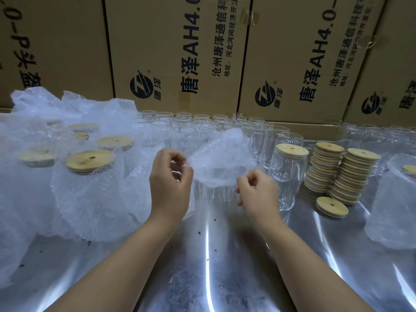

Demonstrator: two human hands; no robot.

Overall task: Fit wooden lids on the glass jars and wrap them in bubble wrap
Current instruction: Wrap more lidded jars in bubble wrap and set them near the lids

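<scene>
A sheet of bubble wrap (221,158) is held up over a glass jar (211,194) that stands on the shiny metal table (225,255). My left hand (170,183) pinches the sheet's left edge and my right hand (258,190) pinches its right edge. The jar's top is hidden by the sheet, so whether it bears a lid cannot be told. To the right stands a jar with a wooden lid (292,150). Two stacks of wooden lids (342,172) and one loose lid (332,207) lie further right.
Several wrapped, lidded jars (90,176) fill the left side amid loose bubble wrap. Rows of bare glass jars (202,129) stand behind. Another wrapped jar (394,206) sits at the right edge. Cardboard boxes (180,52) wall the back.
</scene>
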